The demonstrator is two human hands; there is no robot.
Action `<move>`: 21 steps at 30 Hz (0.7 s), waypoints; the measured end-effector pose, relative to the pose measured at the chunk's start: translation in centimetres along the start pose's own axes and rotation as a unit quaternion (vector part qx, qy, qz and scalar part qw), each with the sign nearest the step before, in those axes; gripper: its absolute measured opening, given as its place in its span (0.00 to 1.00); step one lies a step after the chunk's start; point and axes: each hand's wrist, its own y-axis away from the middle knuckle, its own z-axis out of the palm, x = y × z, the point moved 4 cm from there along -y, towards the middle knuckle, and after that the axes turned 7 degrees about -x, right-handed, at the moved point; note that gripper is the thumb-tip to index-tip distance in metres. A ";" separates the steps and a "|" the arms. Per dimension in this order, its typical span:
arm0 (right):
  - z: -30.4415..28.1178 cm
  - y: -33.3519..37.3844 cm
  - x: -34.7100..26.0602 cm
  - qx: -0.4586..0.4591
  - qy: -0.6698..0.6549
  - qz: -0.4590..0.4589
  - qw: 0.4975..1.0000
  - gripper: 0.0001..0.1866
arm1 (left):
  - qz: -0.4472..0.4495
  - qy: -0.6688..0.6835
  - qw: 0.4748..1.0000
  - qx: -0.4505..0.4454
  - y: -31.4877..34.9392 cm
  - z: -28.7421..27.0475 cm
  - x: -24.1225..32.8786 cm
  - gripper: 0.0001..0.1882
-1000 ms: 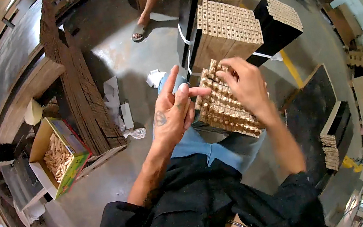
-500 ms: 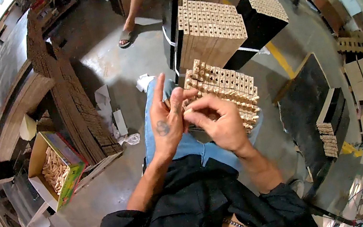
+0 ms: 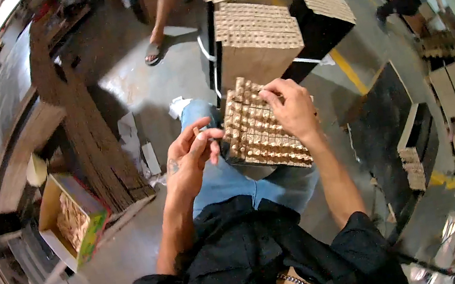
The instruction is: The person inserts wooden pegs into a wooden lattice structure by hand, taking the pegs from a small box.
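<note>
Over dowel-studded block (image 3: 260, 136), right hand (image 3: 293, 109), grip unclear; beside, left hand (image 3: 188, 154) pinching dowel (image 3: 196, 131).

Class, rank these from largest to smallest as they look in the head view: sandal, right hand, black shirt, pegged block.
1. Black shirt
2. Pegged block, partly covered by the hand
3. Right hand
4. Sandal
</note>
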 end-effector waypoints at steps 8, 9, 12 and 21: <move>1.1 0.6 -0.2 0.020 0.196 -0.072 0.978 0.08 | 0.034 -0.159 0.986 0.034 -0.5 2.6 1.0 0.17; 0.6 1.0 -0.4 0.026 0.211 -0.062 0.975 0.07 | 0.037 -0.205 0.978 0.007 -0.6 3.5 1.1 0.16; -1.0 3.6 -2.3 0.027 -0.162 -0.027 0.986 0.09 | 0.095 -0.360 0.928 -0.012 -0.6 6.8 0.9 0.18; -1.4 4.8 -3.4 -0.091 -0.286 0.055 0.952 0.08 | 0.077 -0.550 0.829 -0.068 -1.4 8.3 -0.4 0.42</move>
